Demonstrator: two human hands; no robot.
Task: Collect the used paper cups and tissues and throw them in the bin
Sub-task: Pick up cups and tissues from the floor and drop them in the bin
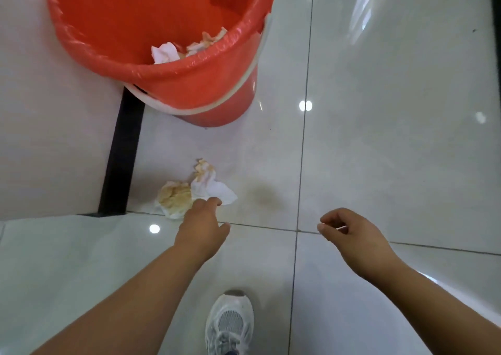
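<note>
A red bin (206, 83) lined with a red bag stands on the tiled floor at the top left, with crumpled tissues (166, 52) inside. On the floor in front of it lie a white stained tissue (212, 185) and a brown-stained crumpled tissue (173, 198). My left hand (202, 226) reaches down to them, fingertips at the edge of the white tissue, fingers bent forward; no grip shows. My right hand (349, 232) hovers to the right above the floor, fingers loosely curled, holding nothing.
A brownish stain (264, 194) marks the tile right of the tissues. A black strip (122, 154) runs along the base of the pale wall at left. My white shoe (230, 325) stands at the bottom centre.
</note>
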